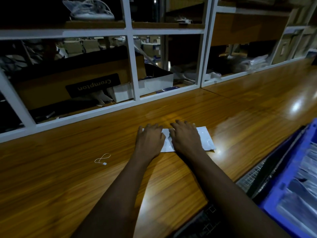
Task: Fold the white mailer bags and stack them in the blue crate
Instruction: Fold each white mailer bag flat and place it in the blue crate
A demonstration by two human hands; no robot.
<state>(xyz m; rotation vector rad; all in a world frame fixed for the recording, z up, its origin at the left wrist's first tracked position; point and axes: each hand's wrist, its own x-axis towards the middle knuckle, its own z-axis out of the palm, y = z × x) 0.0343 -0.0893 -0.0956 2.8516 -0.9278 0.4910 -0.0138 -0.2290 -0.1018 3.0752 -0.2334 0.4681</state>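
Both hands lie flat, palms down and fingers spread, on a white mailer bag (205, 139) on the wooden bench (85, 177): the left hand (149, 139) covers its left end, the right hand (186, 137) its middle, neither grip closed around it. Only the bag's right end and a strip between the hands show, so any fold is hard to make out. The blue crate (289, 172), cut off at the right edge, holds blurred pale bags; a small white cord (102, 158) lies left of the arms.
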